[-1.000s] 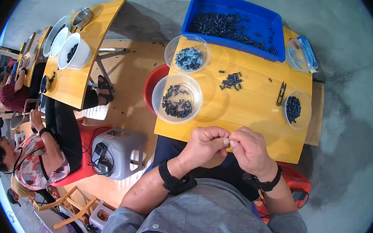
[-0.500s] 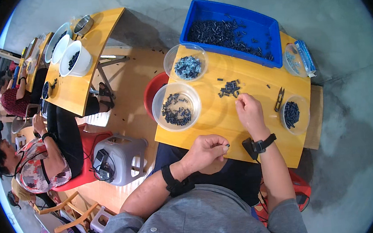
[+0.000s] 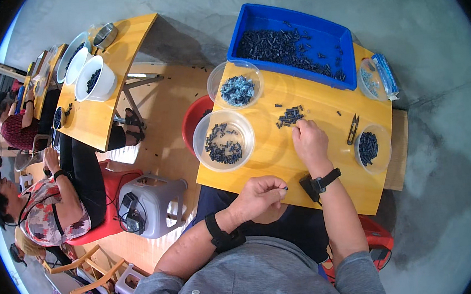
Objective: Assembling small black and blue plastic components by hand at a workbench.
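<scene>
Near the table's front edge, my left hand (image 3: 258, 198) is closed in a pinch on a small black cylindrical piece (image 3: 286, 188), whose end shows at the fingertips. My right hand (image 3: 310, 145) is over the yellow table with its fingers curled together. Its fingertips are at the near edge of a loose pile of black cylindrical pieces (image 3: 290, 116); whatever they hold is hidden. A clear round tub (image 3: 250, 145) with black pieces stands left of the pile. Behind it, another clear tub (image 3: 212, 87) holds light-blue and dark pieces.
A blue bin (image 3: 349, 53) of black pieces fills the table's far side. On the right are thread snips (image 3: 353, 129), a tub of black pieces (image 3: 384, 156) and a tub with light-blue bits (image 3: 371, 82). A red bucket (image 3: 190, 123) stands left; a seated person (image 3: 56, 207) is farther left.
My right hand has shifted slightly left, close against the pile. The left hand still pinches its black piece and has hardly moved. The whole view has dropped a little.
</scene>
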